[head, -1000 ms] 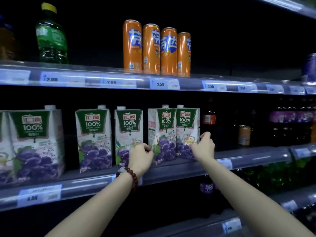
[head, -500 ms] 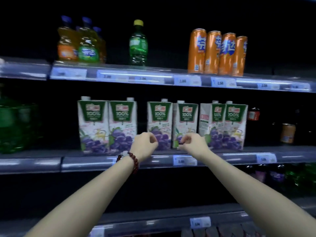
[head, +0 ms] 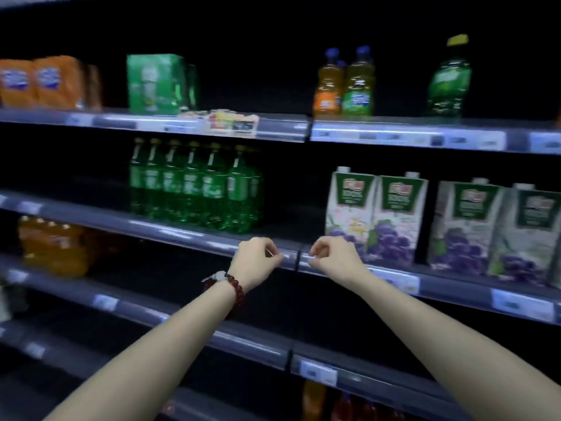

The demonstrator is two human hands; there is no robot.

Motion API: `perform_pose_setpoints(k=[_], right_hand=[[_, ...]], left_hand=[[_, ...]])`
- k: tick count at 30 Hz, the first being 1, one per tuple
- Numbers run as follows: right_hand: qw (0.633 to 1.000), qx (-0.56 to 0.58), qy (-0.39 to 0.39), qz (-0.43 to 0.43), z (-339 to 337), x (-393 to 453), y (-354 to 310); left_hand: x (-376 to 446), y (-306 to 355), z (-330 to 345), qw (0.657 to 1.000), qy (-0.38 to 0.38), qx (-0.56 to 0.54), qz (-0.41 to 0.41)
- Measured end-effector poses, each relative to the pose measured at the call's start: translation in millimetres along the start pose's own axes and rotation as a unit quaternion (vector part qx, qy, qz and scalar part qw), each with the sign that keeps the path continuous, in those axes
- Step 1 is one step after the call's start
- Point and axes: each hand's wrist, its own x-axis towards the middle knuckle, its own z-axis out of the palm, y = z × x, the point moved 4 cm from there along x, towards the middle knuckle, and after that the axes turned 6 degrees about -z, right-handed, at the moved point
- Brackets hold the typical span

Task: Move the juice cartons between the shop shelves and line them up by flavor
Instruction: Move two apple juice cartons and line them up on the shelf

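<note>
Several white-and-green grape juice cartons (head: 391, 217) stand upright in a row on the middle shelf (head: 455, 282) at the right. My left hand (head: 256, 259), with a dark red bead bracelet on its wrist, is loosely curled and holds nothing in front of the shelf's front rail. My right hand (head: 332, 256) is curled the same way, just left of the nearest carton and apart from it. Both hands hover side by side at the seam between two shelf sections.
Green soda bottles (head: 194, 186) fill the middle shelf to the left of the cartons. Above them are a green pack (head: 156, 83), orange packs (head: 45, 82) and juice bottles (head: 344, 83). Orange bottles (head: 53, 246) sit lower left. Price tags line the rails.
The view has swung left, so the cartons now sit at the right. Both hands left the cartons and now hover empty and curled at the shelf rail.
</note>
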Motion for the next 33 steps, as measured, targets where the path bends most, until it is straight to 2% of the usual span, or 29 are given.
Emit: perform_pose_setpoints(k=[10, 18, 25, 33], right_hand=[[0.986, 0.072, -0.112, -0.100, 166, 69, -125], [0.963, 0.149, -0.157, -0.162, 278, 155, -204], [0.953, 0.177, -0.170, -0.178, 354, 235, -272], [0.934, 0.205, -0.214, -0.200, 463, 282, -355]], left_hand=[[2, -164, -133, 0.980, 0.106, 0.083, -0.146], [53, -263, -204, 0.955, 0.164, 0.116, -0.219], [95, -333, -273, 0.936, 0.195, 0.136, -0.259], [102, -449, -346, 0.916, 0.200, 0.140, -0.319]])
